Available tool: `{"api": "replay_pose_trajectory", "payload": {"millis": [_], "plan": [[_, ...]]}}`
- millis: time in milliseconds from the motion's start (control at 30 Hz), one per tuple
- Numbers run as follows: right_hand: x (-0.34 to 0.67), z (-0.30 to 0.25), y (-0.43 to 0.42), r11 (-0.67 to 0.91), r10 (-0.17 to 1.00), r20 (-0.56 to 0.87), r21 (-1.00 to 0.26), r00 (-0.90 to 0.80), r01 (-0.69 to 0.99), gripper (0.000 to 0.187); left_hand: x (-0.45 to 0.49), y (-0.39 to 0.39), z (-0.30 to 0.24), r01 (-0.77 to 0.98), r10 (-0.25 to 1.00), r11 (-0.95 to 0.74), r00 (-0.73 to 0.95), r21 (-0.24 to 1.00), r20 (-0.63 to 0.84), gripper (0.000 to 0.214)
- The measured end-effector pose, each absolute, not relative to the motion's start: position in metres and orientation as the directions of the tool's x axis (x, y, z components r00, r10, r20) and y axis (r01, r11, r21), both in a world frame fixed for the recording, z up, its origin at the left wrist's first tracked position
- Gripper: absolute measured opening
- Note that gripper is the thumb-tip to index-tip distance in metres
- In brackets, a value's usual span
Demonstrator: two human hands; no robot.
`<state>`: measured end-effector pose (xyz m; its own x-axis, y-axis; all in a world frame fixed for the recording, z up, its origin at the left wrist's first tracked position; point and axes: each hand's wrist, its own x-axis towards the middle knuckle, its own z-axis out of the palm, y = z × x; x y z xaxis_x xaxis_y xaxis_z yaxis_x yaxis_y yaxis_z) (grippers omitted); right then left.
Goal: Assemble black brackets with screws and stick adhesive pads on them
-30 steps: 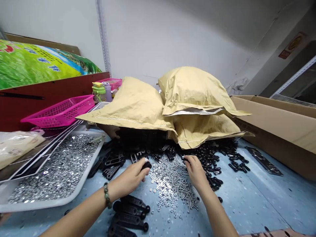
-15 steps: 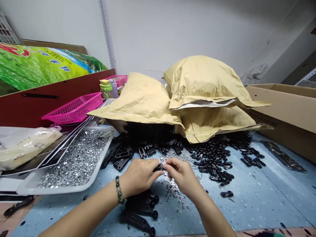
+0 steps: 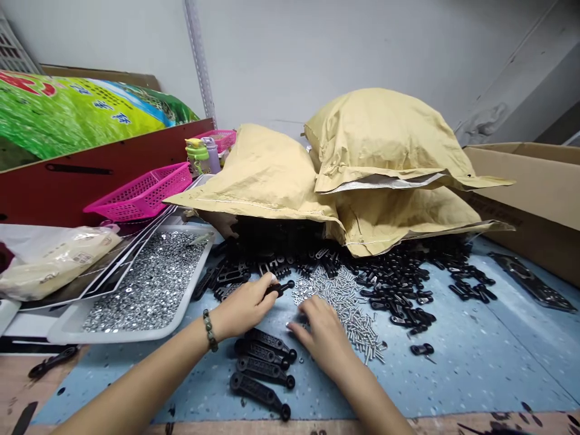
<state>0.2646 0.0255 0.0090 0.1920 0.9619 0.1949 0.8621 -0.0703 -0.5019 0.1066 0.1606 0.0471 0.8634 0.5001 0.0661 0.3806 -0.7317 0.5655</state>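
Note:
My left hand [image 3: 244, 305] grips a small black plastic part [image 3: 280, 289] that sticks out past its fingers to the right. My right hand [image 3: 319, 335] rests palm down on the blue mat [image 3: 471, 362], fingers spread, with nothing visible in it. It sits beside a loose spread of silver screws [image 3: 344, 308] and small washers [image 3: 302, 295]. Just below my left hand lie several long black bars with round ends [image 3: 261, 370]. A heap of small black parts [image 3: 399, 290] lies beyond the screws.
A white tray of silver washers [image 3: 145, 284] stands to the left, with a pink plastic basket [image 3: 140, 193] behind it. Kraft paper bags [image 3: 385, 151] lie piled at the back, and a cardboard box [image 3: 530, 193] stands at the right.
My hands have come apart from their meeting point above the screws. The left hand moved left with the black part, and the right hand dropped to the mat. The view tilted slightly.

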Motion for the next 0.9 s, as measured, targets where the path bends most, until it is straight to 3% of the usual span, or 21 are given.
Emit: {"api": "replay_pose_trajectory", "payload": {"millis": [100,233,433,633,900], "plan": [[0.273,0.007,0.016,-0.011,0.939,0.271,-0.591,0.212,0.806,0.026,0.109,0.157,0.040,0.243,0.333,-0.768,0.942,0.593,0.046,0.016],[0.273,-0.005,0.001,0.107,0.964,0.262,-0.527,0.042,0.843,0.014,0.112,0.153,0.030,0.130,0.175,-0.789,0.984,0.600,0.017,0.017],[0.262,-0.021,0.002,0.143,0.907,0.415,-0.460,0.070,0.877,0.014,0.111,0.160,0.023,0.170,0.182,-0.799,0.983,0.576,-0.038,0.026],[0.258,-0.017,0.007,0.166,0.910,0.414,-0.429,0.030,0.888,0.016,0.109,0.166,0.022,0.180,0.187,-0.791,0.981,0.585,-0.050,0.022],[0.261,-0.009,0.011,0.100,0.915,0.376,-0.558,0.144,0.824,0.011,0.116,0.169,0.032,0.179,0.192,-0.787,0.981,0.590,-0.042,0.023]]}}
